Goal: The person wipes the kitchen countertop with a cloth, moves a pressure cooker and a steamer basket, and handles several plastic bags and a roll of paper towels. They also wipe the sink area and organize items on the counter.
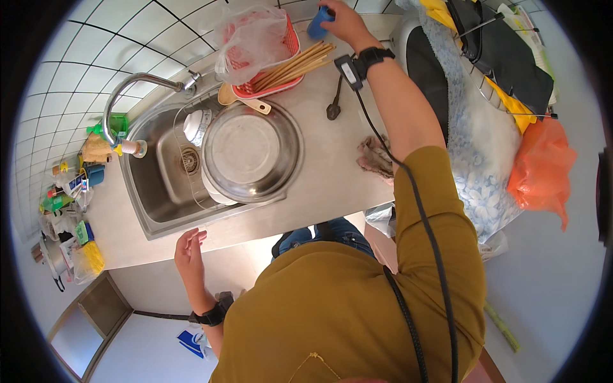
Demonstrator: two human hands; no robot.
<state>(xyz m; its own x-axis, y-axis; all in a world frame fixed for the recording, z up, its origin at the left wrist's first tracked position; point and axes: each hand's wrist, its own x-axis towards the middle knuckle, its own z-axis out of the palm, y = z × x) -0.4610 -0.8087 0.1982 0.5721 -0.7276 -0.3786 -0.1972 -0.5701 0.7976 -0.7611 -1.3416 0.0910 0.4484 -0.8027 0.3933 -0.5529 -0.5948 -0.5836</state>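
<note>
At the back of the counter, by the tiled wall, my right hand [342, 23] grips a small blue object [318, 25], perhaps a cup or a roll; its upper end is cut off by the picture's edge. A red plastic basket [293, 39] stands just left of it, with a clear plastic bag [249, 40] and several wooden chopsticks [289, 67] in it. My left hand [189, 249] hovers near the counter's front edge, fingers loosely curled and holding nothing. A large steel basin [244, 148] lies upside down over the right part of the sink [160, 191].
A curved steel faucet [139, 79] rises behind the sink. A wooden spatula [256, 104] rests against the basin. A black plug [333, 111] and a rag [376, 155] lie on the counter. At right, a patterned cloth [474, 158] drapes over an appliance. Bottles and packets crowd the left end.
</note>
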